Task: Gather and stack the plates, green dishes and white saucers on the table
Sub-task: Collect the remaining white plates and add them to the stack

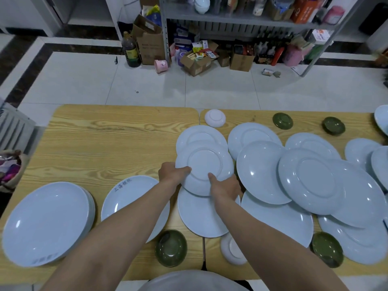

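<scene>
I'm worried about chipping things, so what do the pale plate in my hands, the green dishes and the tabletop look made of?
The upside-down plate: likely glazed ceramic or porcelain, glossy pale surface with sharp highlights and a raised foot ring; melamine can't be excluded. The green dish: glossy olive finish, probably glazed ceramic too. The table: pale wood grain, matte; solid wood or laminate, unclear.

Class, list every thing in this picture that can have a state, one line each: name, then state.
held plate, upside down, over other plates
left hand, grips the held plate's rim
right hand, grips held plate, thumb on top
plate stack, stacked right way up
far white saucer, upside down
far green dish, upside down
near green dish, right way up
cardboard box, flaps open
</scene>
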`<act>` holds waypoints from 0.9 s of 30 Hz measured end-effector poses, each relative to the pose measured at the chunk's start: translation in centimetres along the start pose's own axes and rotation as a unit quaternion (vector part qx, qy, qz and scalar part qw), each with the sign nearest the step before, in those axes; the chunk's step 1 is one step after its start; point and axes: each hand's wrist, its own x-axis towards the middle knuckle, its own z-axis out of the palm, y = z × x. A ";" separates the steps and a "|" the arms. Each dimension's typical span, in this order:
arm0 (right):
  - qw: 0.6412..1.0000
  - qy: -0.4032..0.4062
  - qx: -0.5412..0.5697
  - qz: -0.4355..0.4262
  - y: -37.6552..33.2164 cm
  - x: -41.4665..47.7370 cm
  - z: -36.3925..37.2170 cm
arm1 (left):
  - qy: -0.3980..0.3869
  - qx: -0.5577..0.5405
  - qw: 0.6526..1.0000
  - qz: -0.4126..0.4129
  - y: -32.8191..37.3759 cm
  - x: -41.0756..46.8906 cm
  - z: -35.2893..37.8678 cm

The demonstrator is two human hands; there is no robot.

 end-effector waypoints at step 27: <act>0.922 -0.137 0.362 0.011 -9.3 -2.5 -3.9 | -0.013 -0.142 0.963 0.227 6.1 -4.5 -4.6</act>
